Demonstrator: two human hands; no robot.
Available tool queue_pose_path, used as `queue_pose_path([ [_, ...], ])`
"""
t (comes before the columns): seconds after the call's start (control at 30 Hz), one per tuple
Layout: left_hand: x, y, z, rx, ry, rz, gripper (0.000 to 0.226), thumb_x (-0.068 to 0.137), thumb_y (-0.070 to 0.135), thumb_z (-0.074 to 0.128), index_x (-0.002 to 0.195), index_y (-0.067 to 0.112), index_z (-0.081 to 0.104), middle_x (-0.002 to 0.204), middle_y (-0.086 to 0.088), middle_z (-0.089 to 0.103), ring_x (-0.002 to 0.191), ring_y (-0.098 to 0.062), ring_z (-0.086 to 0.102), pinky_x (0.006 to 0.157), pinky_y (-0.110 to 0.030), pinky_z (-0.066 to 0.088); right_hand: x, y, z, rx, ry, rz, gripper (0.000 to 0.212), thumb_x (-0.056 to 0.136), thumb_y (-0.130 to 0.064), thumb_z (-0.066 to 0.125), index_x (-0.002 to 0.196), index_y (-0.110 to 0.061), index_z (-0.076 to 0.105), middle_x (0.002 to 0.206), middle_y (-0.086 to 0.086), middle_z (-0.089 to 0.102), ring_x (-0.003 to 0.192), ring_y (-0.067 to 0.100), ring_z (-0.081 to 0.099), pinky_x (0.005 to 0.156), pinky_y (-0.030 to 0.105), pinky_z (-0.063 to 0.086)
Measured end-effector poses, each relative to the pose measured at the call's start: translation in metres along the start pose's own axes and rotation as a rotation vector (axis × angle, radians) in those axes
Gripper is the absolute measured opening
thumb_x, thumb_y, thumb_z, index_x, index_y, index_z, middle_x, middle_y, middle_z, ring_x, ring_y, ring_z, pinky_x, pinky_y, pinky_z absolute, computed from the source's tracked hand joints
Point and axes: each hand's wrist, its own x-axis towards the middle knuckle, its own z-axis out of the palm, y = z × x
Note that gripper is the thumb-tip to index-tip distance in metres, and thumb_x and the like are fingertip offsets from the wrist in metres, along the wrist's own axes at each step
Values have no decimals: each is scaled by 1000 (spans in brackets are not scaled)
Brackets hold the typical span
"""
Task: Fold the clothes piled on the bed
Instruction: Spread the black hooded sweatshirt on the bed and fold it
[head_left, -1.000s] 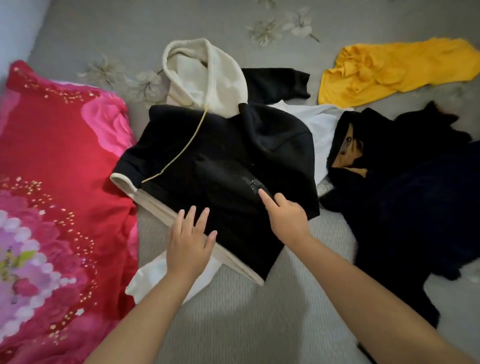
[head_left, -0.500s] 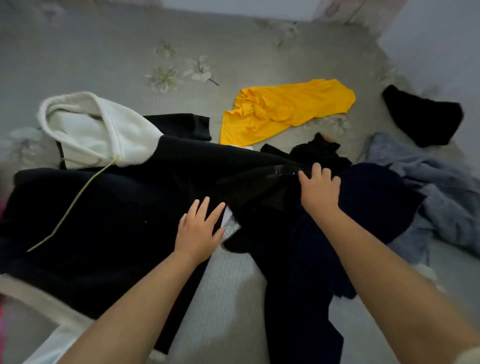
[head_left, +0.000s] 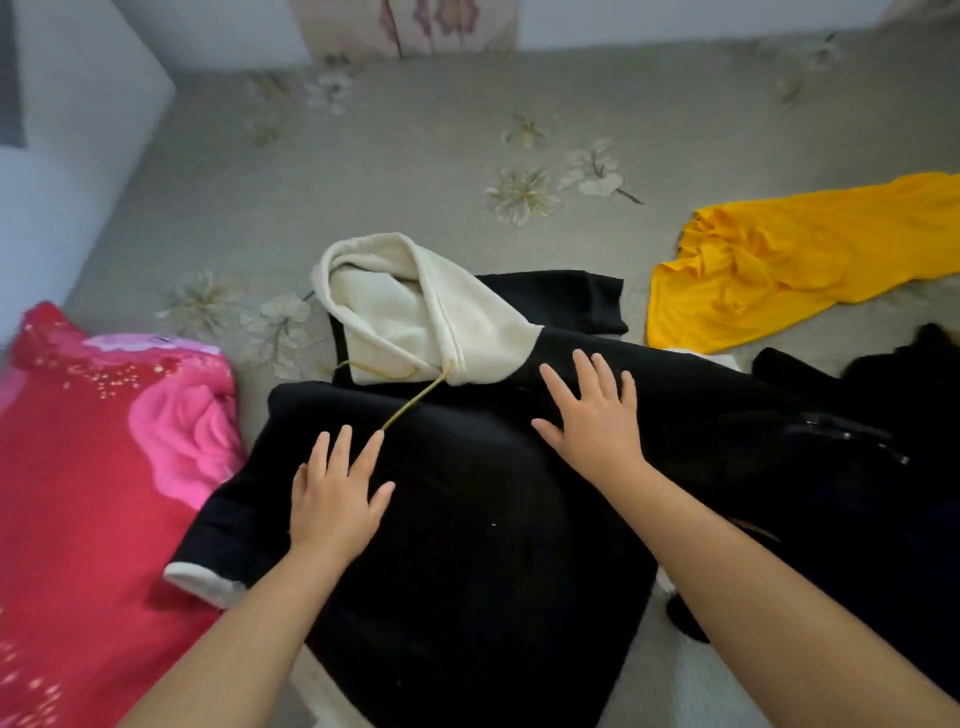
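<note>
Both hands, left and right, lie flat, grip wide, seemingly pressing the black hoodie (cream hood).

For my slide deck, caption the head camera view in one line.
Both open hands, left hand and right hand, press flat on a black hoodie with cream hood.
</note>
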Motion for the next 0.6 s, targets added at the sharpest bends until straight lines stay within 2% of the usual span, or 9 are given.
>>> queue_pose_path([
  [0.07, 22, -19, 6, -27, 25, 6, 62, 90, 41, 49, 145, 24, 24, 153, -10, 19, 142, -30, 9, 111, -48, 18, 24, -7, 4, -54, -38, 47, 70, 91, -54, 38, 147, -30, 4, 155, 15, -1, 143, 30, -4, 112, 51, -2],
  [0.13, 44, -28, 13, -20, 34, 17, 63, 90, 47, 46, 145, 28, 20, 155, -7, 12, 142, -30, 1, 113, -48, 8, 43, -7, 9, -81, -66, 100, 74, 88, -61, 34, 146, -33, -2, 155, 14, -1, 143, 30, -5, 111, 54, -4],
  [0.23, 69, -35, 25, 34, 19, 10, 72, 87, 58, 40, 145, 35, 6, 156, -4, -4, 141, -29, -13, 112, -48, -7, 62, -4, 20, -140, -119, 142, 77, 85, -66, 32, 146, -35, -4, 152, 13, 17, 142, 30, 4, 111, 55, -3],
  [0.27, 75, -38, 29, 44, 18, 18, 75, 86, 60, 41, 146, 34, 4, 156, -5, 0, 142, -29, -10, 110, -49, -10, 65, -3, 24, -167, -118, 139, 76, 85, -66, 33, 146, -35, -2, 147, 14, 27, 141, 29, 11, 111, 55, -1],
  [0.3, 80, -40, 32, 45, 31, 43, 76, 84, 60, 43, 146, 31, 8, 154, -8, 13, 142, -29, 3, 109, -50, -10, 67, -3, 26, -184, -111, 129, 75, 86, -64, 35, 146, -35, 0, 140, 13, 37, 137, 29, 22, 111, 54, 5],
  [0.37, 87, -41, 37, 55, 90, 114, 72, 84, 55, 46, 145, 26, 22, 128, -13, 52, 125, -30, 43, 111, -52, 7, 69, -5, 28, -148, -113, 74, 68, 90, -57, 36, 146, -33, 6, 126, 12, 50, 122, 28, 44, 106, 45, 27],
  [0.4, 88, -40, 35, 69, 64, 147, 66, 88, 53, 42, 145, 27, 22, 116, -9, 59, 114, -28, 53, 109, -44, 20, 69, -8, 28, -102, -116, 45, 63, 92, -52, 36, 146, -33, 11, 123, 12, 53, 114, 27, 50, 96, 39, 37],
  [0.47, 85, -37, 31, 52, -42, 145, 56, 95, 47, 31, 146, 33, 13, 113, -4, 63, 106, -25, 57, 96, -33, 35, 64, -11, 25, 1, -59, 31, 52, 95, -42, 36, 144, -29, 24, 120, 13, 57, 108, 29, 55, 82, 35, 43],
  [0.6, 60, -36, 0, -101, -233, 193, 50, 97, 44, 28, 144, 39, 11, 119, -12, 60, 110, -28, 55, 87, -32, 40, 42, 6, -2, 323, 126, 218, 39, 97, -29, 39, 134, -16, 43, 117, 21, 59, 108, 37, 53, 82, 40, 41],
])
